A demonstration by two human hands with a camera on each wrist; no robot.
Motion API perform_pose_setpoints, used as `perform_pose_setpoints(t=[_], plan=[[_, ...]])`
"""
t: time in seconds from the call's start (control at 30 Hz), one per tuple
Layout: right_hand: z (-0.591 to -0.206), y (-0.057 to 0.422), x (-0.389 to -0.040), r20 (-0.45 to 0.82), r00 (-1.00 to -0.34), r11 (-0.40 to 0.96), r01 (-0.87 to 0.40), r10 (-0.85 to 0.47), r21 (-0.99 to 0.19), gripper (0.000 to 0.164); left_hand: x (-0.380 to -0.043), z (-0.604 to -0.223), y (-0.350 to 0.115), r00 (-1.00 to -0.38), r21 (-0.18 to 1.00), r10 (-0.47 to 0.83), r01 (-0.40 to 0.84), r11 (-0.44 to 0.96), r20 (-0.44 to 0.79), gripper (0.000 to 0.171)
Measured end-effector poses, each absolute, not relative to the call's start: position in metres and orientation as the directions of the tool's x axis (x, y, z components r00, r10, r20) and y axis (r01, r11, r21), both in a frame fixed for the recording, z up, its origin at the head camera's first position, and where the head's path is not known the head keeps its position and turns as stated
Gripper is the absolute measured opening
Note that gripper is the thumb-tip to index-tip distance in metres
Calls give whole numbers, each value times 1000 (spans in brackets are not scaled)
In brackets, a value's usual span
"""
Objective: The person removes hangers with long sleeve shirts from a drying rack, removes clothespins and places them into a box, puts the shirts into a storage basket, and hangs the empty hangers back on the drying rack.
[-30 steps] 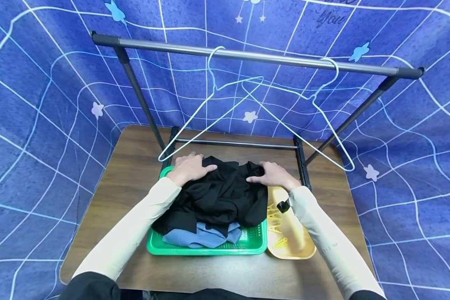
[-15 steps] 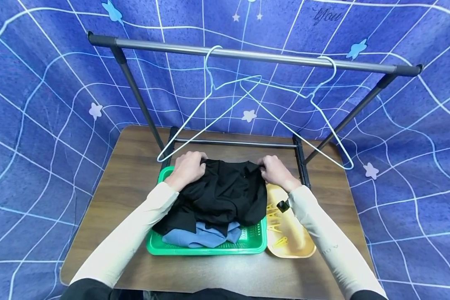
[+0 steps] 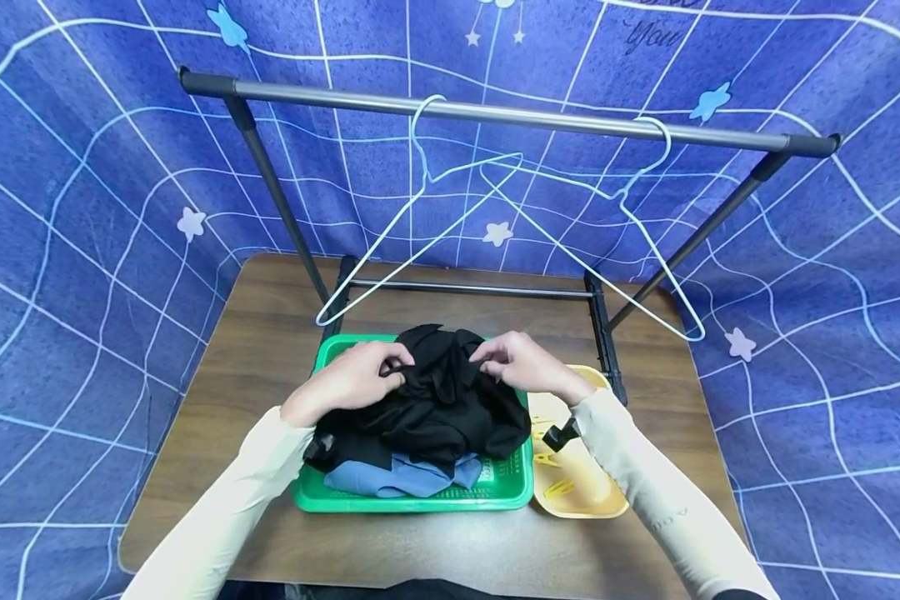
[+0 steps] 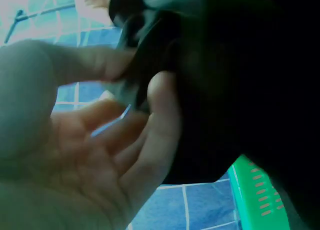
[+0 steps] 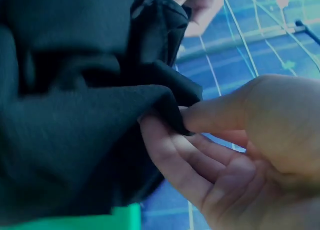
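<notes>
A crumpled black garment lies heaped in a green basket, over a folded blue cloth. My left hand pinches a fold of the black garment at its upper left, and the left wrist view shows thumb and fingers on the dark cloth. From the upper right my right hand pinches another fold; in the right wrist view the cloth runs between thumb and fingers. Both hands are close together above the basket's far half. The garment's kind is hidden by its bunching.
A yellow tray with several yellow clothes pegs stands right of the basket. Behind is a rack with a metal bar, where two white hangers hang above the wooden table. A blue patterned curtain surrounds it.
Both hands have come inward and nearer the body, drawing the garment's far edge together into a bunch. More of the basket's far rim now shows.
</notes>
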State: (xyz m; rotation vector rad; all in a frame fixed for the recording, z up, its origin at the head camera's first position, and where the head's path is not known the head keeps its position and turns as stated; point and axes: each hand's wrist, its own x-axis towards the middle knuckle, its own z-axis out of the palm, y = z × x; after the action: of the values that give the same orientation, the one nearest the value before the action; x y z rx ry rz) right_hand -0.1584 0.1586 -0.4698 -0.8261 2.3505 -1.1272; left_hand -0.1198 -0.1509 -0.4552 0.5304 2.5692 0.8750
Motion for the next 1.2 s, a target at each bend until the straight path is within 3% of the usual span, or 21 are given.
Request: perform_pose_setpoints(t=[0.2, 0.3, 0.4, 0.6, 0.83, 1.0, 1.2], plan=[[-483, 140, -144, -123, -585, 437, -433, -802, -788, 20, -101, -454, -148, -748, 589, 589, 338, 734, -306, 17], [-488, 133, -139, -154, -538, 452, -481, -829, -751, 17, -96, -460, -144, -708, 550, 623, 391, 738, -333, 20], [-492, 127, -136, -203, -510, 485, -513, -836, -708, 25, -92, -469, -139, -694, 499, 641, 449, 741, -327, 22], [-496, 116, -134, -297, -501, 569, -576, -813, -587, 42, -98, -483, -130, -707, 418, 570, 407, 812, -418, 36], [-510, 105, -140, -409, -505, 650, -567, -760, -506, 50, -119, -504, -121, -621, 402, 562, 394, 827, -547, 43], [-525, 98, -150, -497, -496, 702, -518, -712, -489, 50, -128, -519, -115, -598, 407, 546, 365, 838, -587, 53], [-588, 101, -172, -481, -489, 686, -518, -727, -510, 55, -136, -526, -111, -573, 396, 536, 361, 844, -620, 67]])
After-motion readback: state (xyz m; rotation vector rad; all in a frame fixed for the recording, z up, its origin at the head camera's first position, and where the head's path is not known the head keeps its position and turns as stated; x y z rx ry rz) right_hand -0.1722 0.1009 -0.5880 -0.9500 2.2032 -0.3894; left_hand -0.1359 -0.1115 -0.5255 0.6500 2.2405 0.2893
